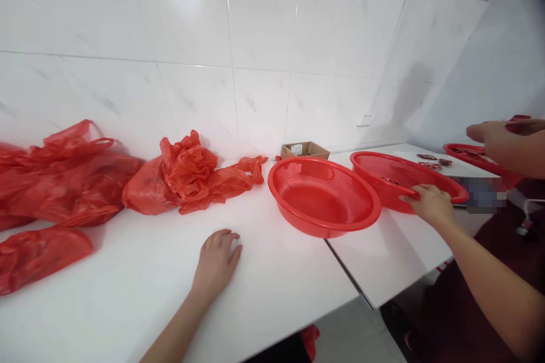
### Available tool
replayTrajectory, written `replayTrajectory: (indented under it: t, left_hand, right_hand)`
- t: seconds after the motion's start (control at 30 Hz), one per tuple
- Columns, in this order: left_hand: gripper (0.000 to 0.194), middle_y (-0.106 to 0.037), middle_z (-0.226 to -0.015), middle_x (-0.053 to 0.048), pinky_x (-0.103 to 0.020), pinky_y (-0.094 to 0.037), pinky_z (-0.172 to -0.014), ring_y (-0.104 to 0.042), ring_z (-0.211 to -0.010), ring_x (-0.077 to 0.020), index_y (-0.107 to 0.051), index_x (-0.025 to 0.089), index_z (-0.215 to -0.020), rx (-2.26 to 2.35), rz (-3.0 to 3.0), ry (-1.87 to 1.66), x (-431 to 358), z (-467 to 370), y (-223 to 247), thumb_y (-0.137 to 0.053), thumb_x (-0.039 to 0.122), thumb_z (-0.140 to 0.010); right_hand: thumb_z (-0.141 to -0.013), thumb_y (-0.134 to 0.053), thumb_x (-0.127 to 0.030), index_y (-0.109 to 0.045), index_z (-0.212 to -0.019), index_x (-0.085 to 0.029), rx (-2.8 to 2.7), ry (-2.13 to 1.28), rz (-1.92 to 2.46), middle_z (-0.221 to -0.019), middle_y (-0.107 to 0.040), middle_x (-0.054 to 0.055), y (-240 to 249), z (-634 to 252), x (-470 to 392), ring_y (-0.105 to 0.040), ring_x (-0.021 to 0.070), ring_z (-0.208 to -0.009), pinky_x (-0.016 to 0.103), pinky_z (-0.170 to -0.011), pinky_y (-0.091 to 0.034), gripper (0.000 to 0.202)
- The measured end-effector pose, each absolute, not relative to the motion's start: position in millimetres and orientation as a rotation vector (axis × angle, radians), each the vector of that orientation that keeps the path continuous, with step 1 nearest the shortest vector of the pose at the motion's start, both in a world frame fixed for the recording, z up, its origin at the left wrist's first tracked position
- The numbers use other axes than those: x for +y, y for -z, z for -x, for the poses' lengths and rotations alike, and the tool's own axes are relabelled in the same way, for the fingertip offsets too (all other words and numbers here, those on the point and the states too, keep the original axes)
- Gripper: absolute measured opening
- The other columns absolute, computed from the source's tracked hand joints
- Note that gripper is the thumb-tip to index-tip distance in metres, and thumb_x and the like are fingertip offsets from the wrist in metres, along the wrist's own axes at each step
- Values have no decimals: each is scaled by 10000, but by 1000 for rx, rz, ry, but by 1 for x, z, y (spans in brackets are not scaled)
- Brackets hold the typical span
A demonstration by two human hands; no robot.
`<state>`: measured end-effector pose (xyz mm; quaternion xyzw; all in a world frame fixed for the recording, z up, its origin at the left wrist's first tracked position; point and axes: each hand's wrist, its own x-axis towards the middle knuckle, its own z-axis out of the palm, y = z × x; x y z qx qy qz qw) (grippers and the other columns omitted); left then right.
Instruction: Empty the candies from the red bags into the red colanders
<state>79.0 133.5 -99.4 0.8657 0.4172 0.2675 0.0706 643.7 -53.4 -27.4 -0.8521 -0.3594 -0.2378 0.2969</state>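
My left hand (217, 261) lies palm down on the white tabletop, fingers loosely bent and thumb apart, with nothing in it. Over to the right, my right hand (432, 204) grips the near rim of a red plastic colander (370, 164), thumb and fingers pinched round the edge. That colander is tilted, and a few small dark items show partly inside it; the rest of its inside is hidden by the rim. Between my hands stands another red colander (326, 227), upright, with nothing visible in it.
Red plastic bags (166, 181), bunched and filled, line the wall at left. A cardboard box (306, 150) sits behind the colanders. At far right another person's hands (506, 142) are over a third red basket (464, 150). Small packets (434, 163) lie near it. A seam divides the tables.
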Motion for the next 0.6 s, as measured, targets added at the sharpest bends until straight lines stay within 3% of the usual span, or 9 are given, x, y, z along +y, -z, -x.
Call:
replayTrajectory:
  t: [0.37,0.5,0.6]
  left_hand:
    - [261,-609,-1192,-103,-497,-410,-1007,-540,-1175,-290,-634,234,-1083,1248,-2580,-825,134,-79,99,-473,352,-914]
    - [231,-623,-1170,-94,-513,-418,-1000,-554,-1159,-301,-647,245,-1047,1227,-2545,-870,135,-80,100,-505,341,-892]
    - [220,-616,-1180,-90,-511,-457,-963,-582,-1108,-300,-644,252,-1053,1184,-2419,-995,138,-77,102,-538,322,-873]
  right_hand:
    - [-890,-416,-600,-656,-789,-202,-1238,1082,1931,-1013,-648,140,-64,-571,-35,-577,314,-1033,492,-915,-419,476]
    - [-880,-509,-564,-660,-839,-208,-1417,1012,1712,-1025,-660,115,-92,-498,-32,-591,280,-1018,477,-946,-424,389]
    - [-851,-620,-422,-639,-850,-218,-1513,761,1523,-1047,-667,74,-97,-422,-32,-614,247,-991,447,-910,-470,205]
